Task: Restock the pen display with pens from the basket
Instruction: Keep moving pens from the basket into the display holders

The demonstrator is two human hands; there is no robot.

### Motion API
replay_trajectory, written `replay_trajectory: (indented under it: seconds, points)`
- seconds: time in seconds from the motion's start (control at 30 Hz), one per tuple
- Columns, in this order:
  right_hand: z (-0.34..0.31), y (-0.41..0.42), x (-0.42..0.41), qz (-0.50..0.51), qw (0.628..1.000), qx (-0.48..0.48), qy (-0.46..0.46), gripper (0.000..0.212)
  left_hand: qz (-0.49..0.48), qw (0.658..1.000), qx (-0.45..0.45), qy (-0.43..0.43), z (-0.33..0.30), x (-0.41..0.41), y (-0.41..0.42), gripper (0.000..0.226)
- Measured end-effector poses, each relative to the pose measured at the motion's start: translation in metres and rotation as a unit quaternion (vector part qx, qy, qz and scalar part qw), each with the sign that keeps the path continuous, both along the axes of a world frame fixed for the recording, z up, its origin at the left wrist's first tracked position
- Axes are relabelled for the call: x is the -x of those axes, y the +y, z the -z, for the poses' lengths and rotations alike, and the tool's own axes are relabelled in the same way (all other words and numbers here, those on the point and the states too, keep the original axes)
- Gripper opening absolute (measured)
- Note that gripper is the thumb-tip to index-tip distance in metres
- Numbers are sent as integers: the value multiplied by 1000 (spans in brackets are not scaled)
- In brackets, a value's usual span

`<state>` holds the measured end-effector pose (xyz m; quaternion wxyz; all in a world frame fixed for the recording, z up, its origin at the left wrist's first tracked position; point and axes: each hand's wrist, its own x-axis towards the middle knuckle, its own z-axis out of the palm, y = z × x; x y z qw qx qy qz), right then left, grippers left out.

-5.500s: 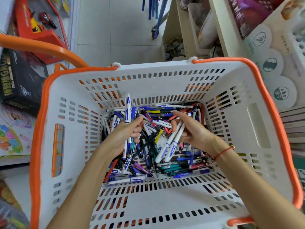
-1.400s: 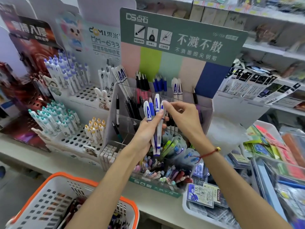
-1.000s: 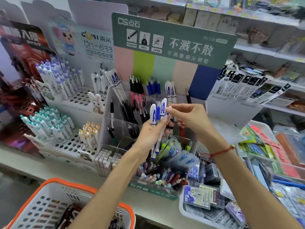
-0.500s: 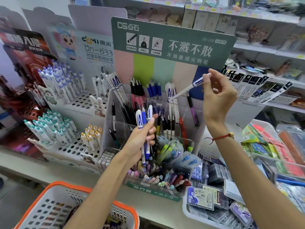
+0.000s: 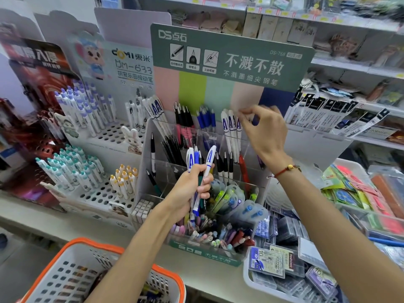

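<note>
Standing upright in the rear right compartment of the clear pen display (image 5: 150, 136), white pens with blue caps (image 5: 229, 125) sit at the right hand (image 5: 265, 130), whose curled fingertips hover at their tops; whether it pinches one is unclear. The left hand (image 5: 192, 189) grips a bundle of pens (image 5: 202, 171) before the display. The orange-rimmed basket (image 5: 54, 278) sits below left.

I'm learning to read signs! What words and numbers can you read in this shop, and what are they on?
"DS点石", "不溅不散", "不溅墨细尖钢笔", "DS-758": green header card above the clear pen display.
"DOMI 東米", "DM-633": white cartoon card.
"A": white pens in the display, and those the left hand grips.
"10": packet in the tray.
Red card, shelf tags and the small icon captions: too blurred.
</note>
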<state>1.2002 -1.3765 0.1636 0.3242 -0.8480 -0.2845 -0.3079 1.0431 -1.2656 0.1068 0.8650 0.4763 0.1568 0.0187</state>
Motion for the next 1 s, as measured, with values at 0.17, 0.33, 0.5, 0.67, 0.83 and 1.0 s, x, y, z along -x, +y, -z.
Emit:
replay_trajectory:
  seconds: [0.17,0.33,0.5,0.67,0.83,1.0]
  points:
    - [-7,0,26,-58,996,-23,64,33,-13,999,27,-38,-4,-3,-1,29]
    - [3,-1,50,-152,937,11,316,29,-7,999,-37,-36,-11,-7,-6,26]
    - [-13,-11,37,-113,898,-306,295,23,-24,997,-67,-13,-10,-4,1,29]
    - [-19,-20,12,-54,949,-310,16,17,-15,999,-35,-4,-2,0,9,31]
    - [-2,-6,-4,-81,988,-96,-89,31,45,999,26,14,-3,-2,9,31]
    - [22,0,-11,-112,985,53,-123,27,81,991,111,2,-3,4,12,18]
